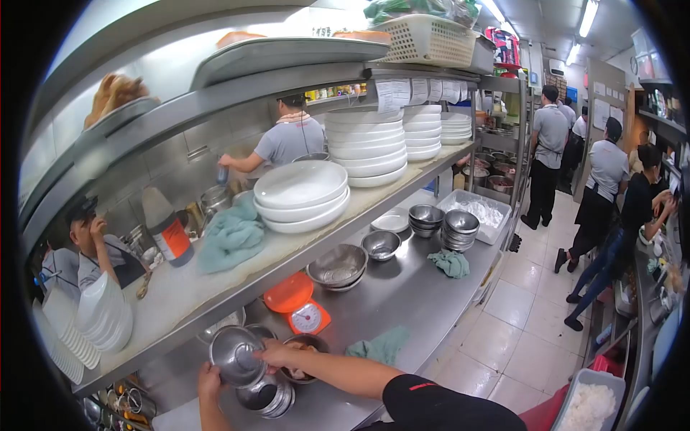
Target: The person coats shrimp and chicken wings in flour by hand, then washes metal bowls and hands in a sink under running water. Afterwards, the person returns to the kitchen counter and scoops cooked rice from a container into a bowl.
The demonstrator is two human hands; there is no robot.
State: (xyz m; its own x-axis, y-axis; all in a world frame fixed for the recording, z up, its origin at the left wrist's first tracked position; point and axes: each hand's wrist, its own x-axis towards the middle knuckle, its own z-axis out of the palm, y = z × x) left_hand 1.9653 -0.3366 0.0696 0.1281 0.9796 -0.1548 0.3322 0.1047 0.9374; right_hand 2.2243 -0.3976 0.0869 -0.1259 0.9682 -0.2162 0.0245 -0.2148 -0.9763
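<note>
A shiny metal bowl is tilted between my two hands above the steel counter. My left hand grips its lower left rim with the fingers closed. At its right side is my right hand, its fingers at the bowl and partly hidden, so its grip is unclear. Just below the held bowl stands a stack of metal bowls. Beside my right hand, a dark metal bowl holds pale pieces of food, partly covered by my forearm. An orange scale with a round dial stands behind it.
Teal cloths and more metal bowls lie on the counter. Over it runs a shelf with stacked white plates. A clear tub is farther back. Several people stand along the aisle and behind the shelf.
</note>
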